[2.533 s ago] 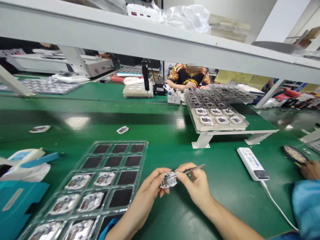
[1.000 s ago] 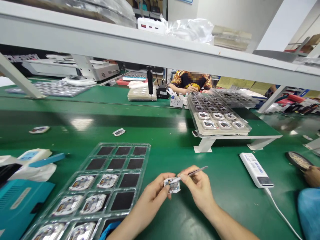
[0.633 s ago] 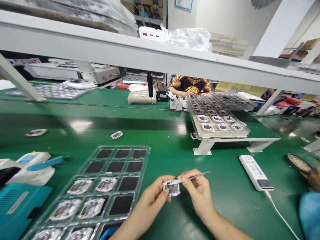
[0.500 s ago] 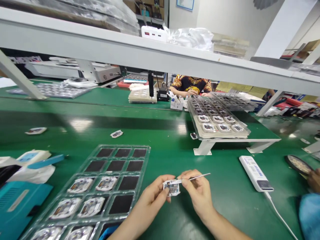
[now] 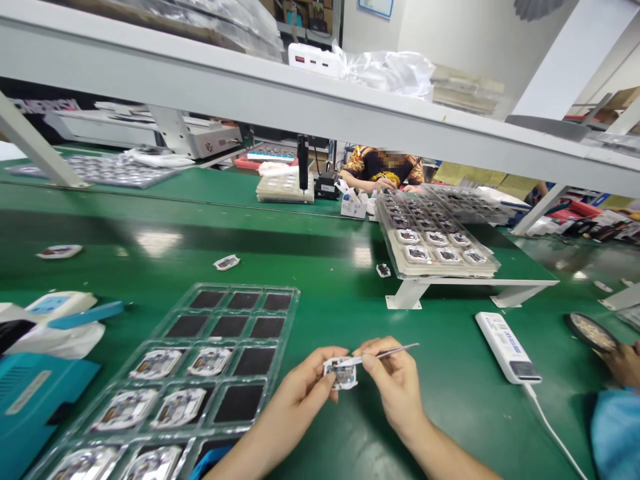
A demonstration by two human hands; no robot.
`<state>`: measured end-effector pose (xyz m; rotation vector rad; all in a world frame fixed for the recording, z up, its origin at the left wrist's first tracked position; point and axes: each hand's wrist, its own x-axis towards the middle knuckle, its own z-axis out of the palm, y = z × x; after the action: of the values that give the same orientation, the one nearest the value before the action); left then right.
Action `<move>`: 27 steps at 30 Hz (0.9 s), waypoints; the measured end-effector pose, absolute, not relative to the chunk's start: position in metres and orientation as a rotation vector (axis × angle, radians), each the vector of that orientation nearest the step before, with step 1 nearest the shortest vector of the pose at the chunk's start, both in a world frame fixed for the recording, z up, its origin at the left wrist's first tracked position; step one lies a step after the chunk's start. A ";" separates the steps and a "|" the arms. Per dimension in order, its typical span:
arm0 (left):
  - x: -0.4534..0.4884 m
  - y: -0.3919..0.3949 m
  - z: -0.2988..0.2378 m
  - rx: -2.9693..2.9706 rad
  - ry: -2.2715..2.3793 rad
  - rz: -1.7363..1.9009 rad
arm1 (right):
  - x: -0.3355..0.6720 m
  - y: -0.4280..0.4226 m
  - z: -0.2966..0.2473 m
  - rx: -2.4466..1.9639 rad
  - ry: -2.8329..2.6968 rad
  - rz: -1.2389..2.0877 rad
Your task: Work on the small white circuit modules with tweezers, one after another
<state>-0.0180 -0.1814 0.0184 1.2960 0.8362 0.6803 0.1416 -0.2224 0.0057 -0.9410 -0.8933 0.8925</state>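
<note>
The left hand is closed in a pinch, its thumb and fingers gripping a small white-and-foil electronic module held between both hands. The right hand is also closed, gripping slim metal tweezers with their tips lying against the module's top edge. Just left of the hands sits a clear plastic tray with black pads and similar modules, while a white corded power unit lies to the right
</note>
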 end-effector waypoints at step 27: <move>-0.017 -0.183 0.021 1.090 0.929 0.719 | 0.146 -0.223 0.001 -0.987 -0.962 0.820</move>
<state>-0.0170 -0.1826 0.0211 1.0904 0.9291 0.7193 0.1462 -0.2232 0.0013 -0.9871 -0.9625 0.8199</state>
